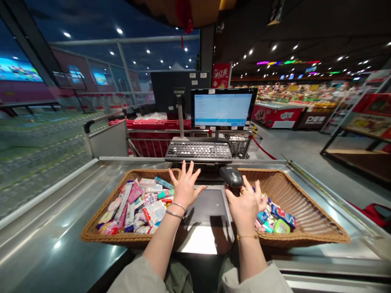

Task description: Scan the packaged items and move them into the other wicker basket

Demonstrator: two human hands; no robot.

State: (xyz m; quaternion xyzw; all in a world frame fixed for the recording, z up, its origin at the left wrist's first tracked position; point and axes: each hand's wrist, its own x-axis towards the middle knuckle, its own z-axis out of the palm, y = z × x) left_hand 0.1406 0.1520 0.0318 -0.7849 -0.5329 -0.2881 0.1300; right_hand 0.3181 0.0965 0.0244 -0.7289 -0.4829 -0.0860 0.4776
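Observation:
My left hand (pixel 186 188) is spread open with nothing in it, above the inner edge of the left wicker basket (pixel 91 228). That basket is heaped with small packaged goods, among them a white and red box (pixel 155 212) and a teal tube (pixel 165 194). With thumb and forefinger, my right hand (pixel 244 205) grips a black barcode scanner (pixel 231 176) by its handle, its other fingers partly stretched out. Behind this hand is the right wicker basket (pixel 317 207), with fewer packs, including a blue box (pixel 283 215) and a green round-edged pack (pixel 281 226).
A dark flat panel (pixel 209 206) lies between the baskets on the metal counter (pixel 58 244). Beyond it stand a black keyboard (pixel 200 150) and a lit monitor (pixel 223 109). Metal rails and a shopping cart (pixel 240 142) are behind these. A shelf rack (pixel 363 130) stands at the right.

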